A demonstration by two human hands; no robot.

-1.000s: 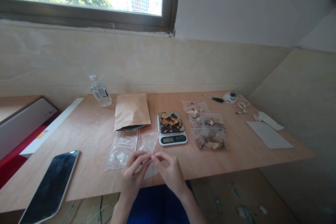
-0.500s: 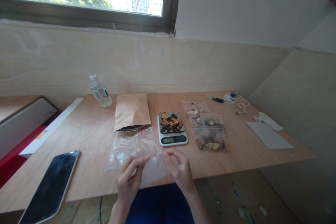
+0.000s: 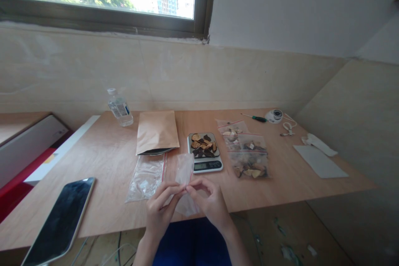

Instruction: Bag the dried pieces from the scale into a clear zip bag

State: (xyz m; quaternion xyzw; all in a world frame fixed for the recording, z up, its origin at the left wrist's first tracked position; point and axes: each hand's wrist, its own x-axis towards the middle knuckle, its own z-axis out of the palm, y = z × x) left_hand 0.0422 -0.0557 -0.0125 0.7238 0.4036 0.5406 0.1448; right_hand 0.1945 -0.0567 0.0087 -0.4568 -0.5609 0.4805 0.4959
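Note:
A clear plastic zip bag (image 3: 184, 167) is pinched between my two hands near the table's front edge. My left hand (image 3: 162, 205) grips it from the left, and my right hand (image 3: 209, 203) from the right, fingertips almost meeting. Just beyond my hands stands a white digital scale (image 3: 208, 165), its readout too small to read. Dried brown and dark slices (image 3: 204, 144) lie on its pan. Left of my hands, more clear zip bags (image 3: 146, 178) lie flat before a brown paper pouch (image 3: 158, 132), whose mouth faces me.
Several filled zip bags (image 3: 249, 156) lie right of the scale. Further right are a screwdriver (image 3: 259, 119), a white camera (image 3: 274, 116), a cable (image 3: 288, 127) and a white sheet (image 3: 319, 161). A bottle (image 3: 121, 108) stands back left; a large phone (image 3: 62, 220) lies front left.
My hands have come together, bunching the zip bag that was spread between them. The bag has narrowed and shifted, uncovering more of the flat bags' red-edged side. The scale and slices have not moved.

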